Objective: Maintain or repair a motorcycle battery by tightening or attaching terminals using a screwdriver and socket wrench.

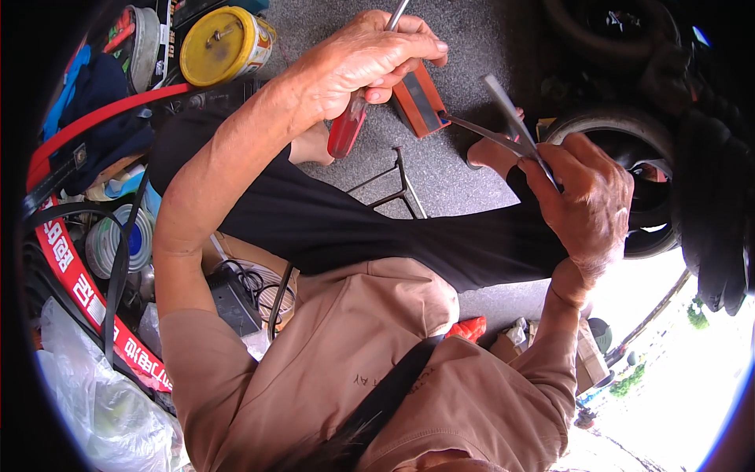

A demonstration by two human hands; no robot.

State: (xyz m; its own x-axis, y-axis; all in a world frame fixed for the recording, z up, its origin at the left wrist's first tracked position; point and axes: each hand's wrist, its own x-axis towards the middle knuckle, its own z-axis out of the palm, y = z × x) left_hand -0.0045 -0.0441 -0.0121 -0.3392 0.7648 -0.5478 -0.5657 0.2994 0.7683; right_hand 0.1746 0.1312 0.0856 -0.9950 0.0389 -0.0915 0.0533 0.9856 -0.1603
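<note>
At the top centre my left hand (pixel 370 63) is closed on a screwdriver with a red translucent handle (pixel 346 130), its metal shaft pointing up. My right hand (pixel 580 193) grips metal shears (pixel 499 98) at the right, their two blades apart and pointing up and left. An orange block with a dark top strip (pixel 418 98) lies on the speckled floor just right of my left hand; the tip of the lower shear blade is at its near end, and I cannot tell whether they touch. A thin metal frame (pixel 401 185) lies below the block.
My legs (pixel 354 236) and bare feet surround the work. At the left are a yellow tub (pixel 216 47), red strapping (pixel 71 267), coiled cord, jars and plastic bags (pixel 94 393). Black tyres (pixel 653 189) crowd the right. Cardboard boxes (pixel 586 354) sit at the lower right.
</note>
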